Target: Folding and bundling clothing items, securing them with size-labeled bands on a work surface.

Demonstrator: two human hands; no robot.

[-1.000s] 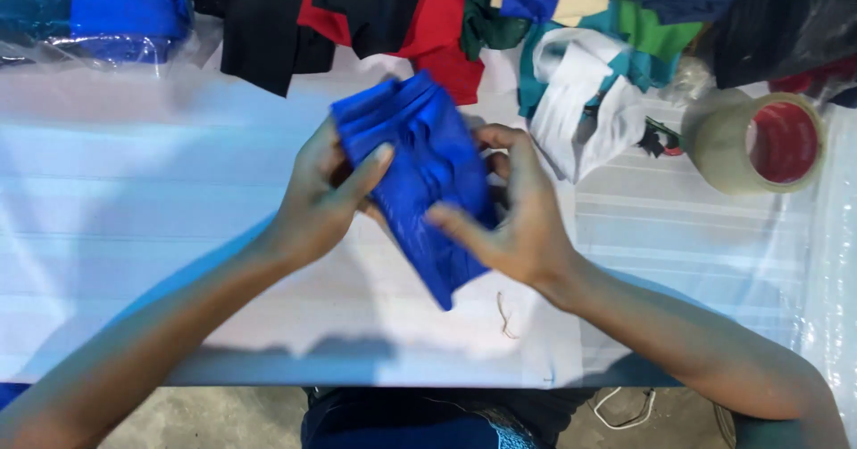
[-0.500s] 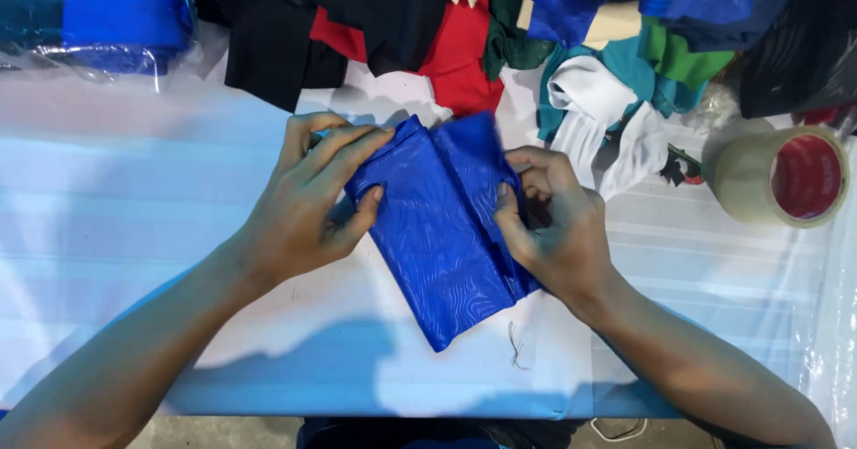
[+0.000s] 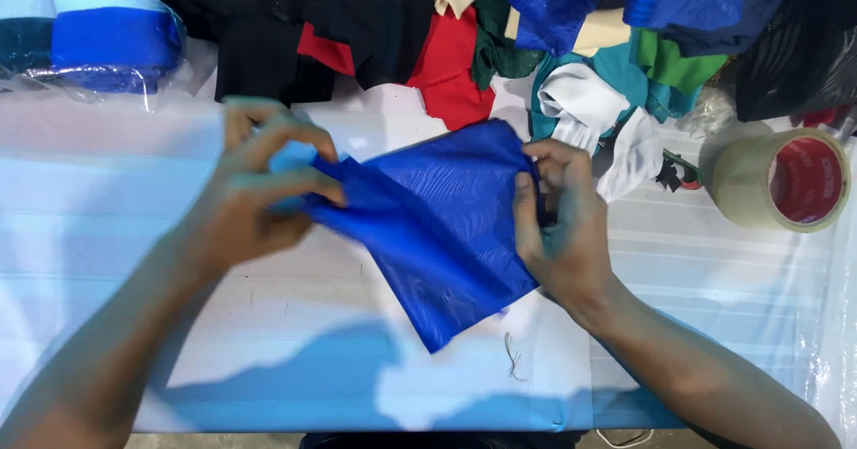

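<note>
White plastic-covered table (image 3: 107, 261) with heaped cloth scraps (image 3: 464, 47), tape roll (image 3: 786, 181), blue cloth (image 3: 446, 226).

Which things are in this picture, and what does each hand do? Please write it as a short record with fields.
Surface: white table with pale stripes
Left hand: pinches the left edge of the blue cloth
Right hand: grips the right edge of the same cloth
Cloth state: spread between both hands, lower corner lying on the table
Behind the cloth: pile of fabric scraps in black, red, green, teal, white and blue
Right side: tape roll with red core, lying on the table
Top left: wrapped fabric rolls
</note>
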